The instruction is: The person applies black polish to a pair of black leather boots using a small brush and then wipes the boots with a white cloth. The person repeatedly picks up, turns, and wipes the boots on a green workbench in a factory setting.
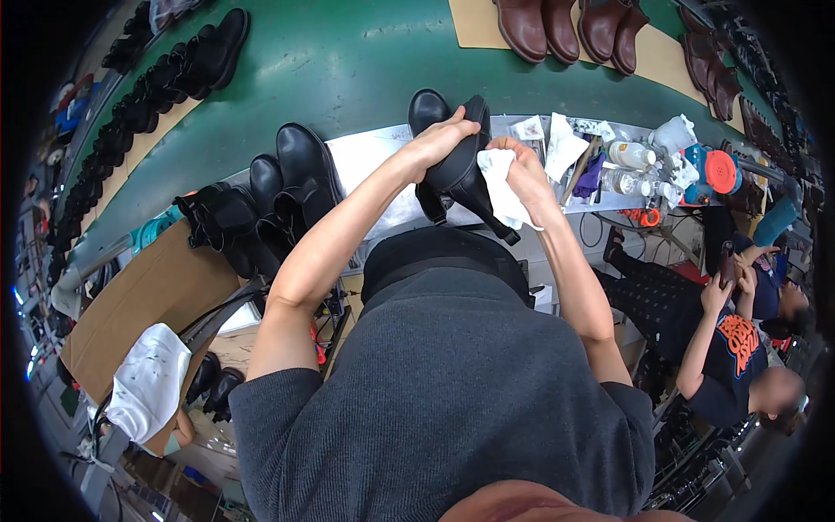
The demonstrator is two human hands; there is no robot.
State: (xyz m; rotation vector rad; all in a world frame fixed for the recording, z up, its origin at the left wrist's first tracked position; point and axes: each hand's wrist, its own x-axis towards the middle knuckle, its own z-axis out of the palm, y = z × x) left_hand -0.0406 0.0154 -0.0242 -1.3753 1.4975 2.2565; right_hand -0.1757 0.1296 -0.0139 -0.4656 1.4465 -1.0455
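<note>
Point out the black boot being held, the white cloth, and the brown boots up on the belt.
black boot (452, 165), head view, on its shaft.
white cloth (502, 187), head view, on its hanging fold.
brown boots (544, 28), head view, on one boot's upper.

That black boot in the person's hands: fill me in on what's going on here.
A person stands at a workbench beside a green conveyor belt. The left hand grips a black boot, holding it over the bench, while the right hand presses a white cloth against its side. More black boots wait at the left, brown boots sit on the belt, and bottles clutter the bench at the right. Another person sits nearby.
</note>
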